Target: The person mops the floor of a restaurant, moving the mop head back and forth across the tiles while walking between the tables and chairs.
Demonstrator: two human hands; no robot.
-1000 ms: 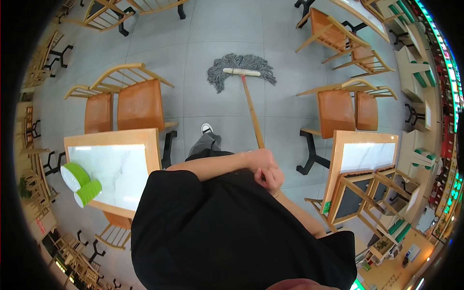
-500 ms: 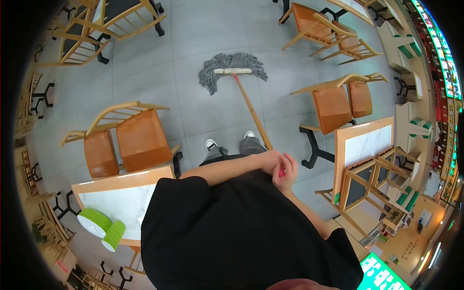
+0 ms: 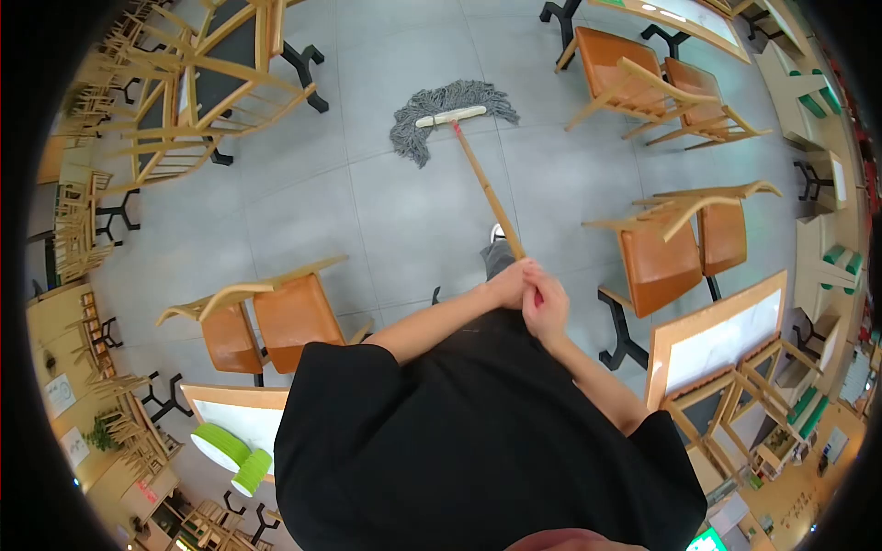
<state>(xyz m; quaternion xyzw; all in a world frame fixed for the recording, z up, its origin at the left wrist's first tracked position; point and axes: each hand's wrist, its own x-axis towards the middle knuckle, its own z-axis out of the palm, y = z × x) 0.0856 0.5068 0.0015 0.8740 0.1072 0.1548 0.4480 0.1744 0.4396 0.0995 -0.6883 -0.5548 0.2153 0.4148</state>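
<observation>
A grey string mop [image 3: 443, 96] with a white head bar lies spread on the tiled floor ahead of me. From it a wooden handle [image 3: 487, 186] runs back towards my body. My left hand [image 3: 510, 283] is wrapped round the handle's upper part. Beside it, touching it, my right hand [image 3: 548, 308] is closed over the handle's pinkish-red top end. One of my shoes [image 3: 497, 233] shows left of the handle.
Orange-seated chairs stand at left [image 3: 296, 317], right [image 3: 658, 266] and upper right [image 3: 614, 66]. Stacked green-edged dishes [image 3: 220, 447] rest on a table [image 3: 197, 395] at lower left. Chairs are upturned on a right-hand table [image 3: 721, 344]. More upturned chairs [image 3: 234, 106] are at upper left.
My body has moved forward, so the nearby chairs and tables sit lower in view. The mop has travelled forward with me. One shoe shows clearly now instead of two. Both hands keep their hold.
</observation>
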